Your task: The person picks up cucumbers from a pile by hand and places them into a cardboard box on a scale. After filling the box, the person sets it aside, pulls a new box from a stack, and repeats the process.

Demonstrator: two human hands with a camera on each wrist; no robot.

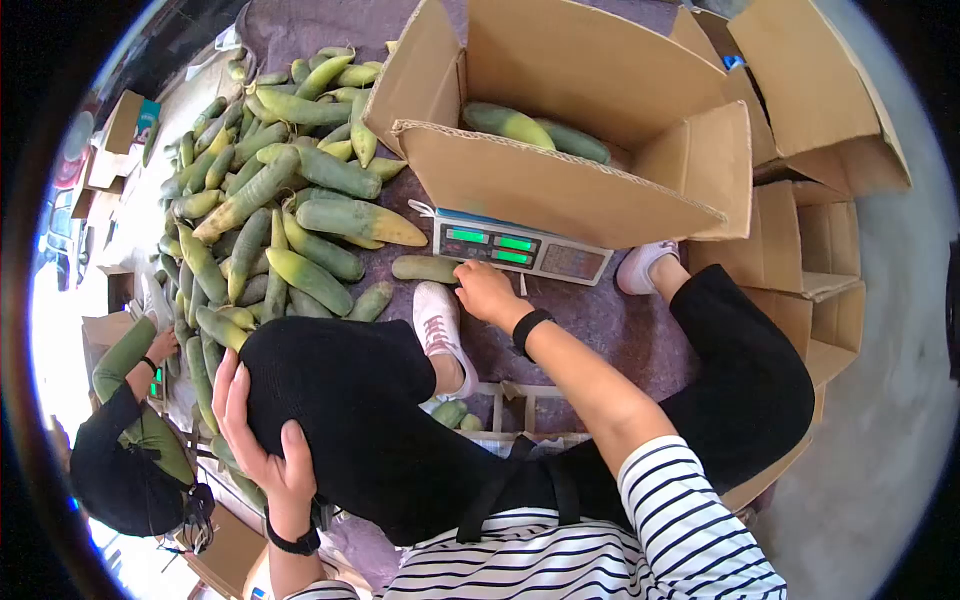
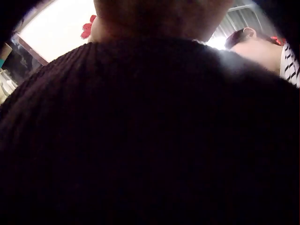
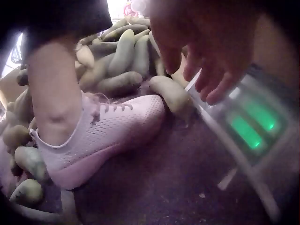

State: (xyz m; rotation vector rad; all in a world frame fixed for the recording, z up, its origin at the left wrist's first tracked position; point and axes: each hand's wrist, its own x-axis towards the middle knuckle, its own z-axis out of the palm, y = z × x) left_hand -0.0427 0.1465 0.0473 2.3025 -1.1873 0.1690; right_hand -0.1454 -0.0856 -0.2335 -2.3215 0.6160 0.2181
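My right hand (image 1: 487, 292) is at the right end of a small green gourd (image 1: 422, 268), in front of the scale (image 1: 560, 262). In the right wrist view the loosely bent fingers (image 3: 213, 77) hang over the scale's edge, above and beside the gourd (image 3: 171, 93); no grip on it shows. My left hand (image 1: 268, 450) rests on the black-clothed knee, fingers spread and holding nothing. On the scale stands an open cardboard box (image 1: 560, 190) with two long gourds (image 1: 508, 125) inside. Dark cloth fills most of the left wrist view.
A large heap of green and yellowish gourds (image 1: 335, 172) lies to the left. Opened cardboard boxes (image 1: 835, 90) stand at the right. A pink-white shoe (image 1: 437, 325) is just below the small gourd. Another person (image 1: 130, 440) works at the far left.
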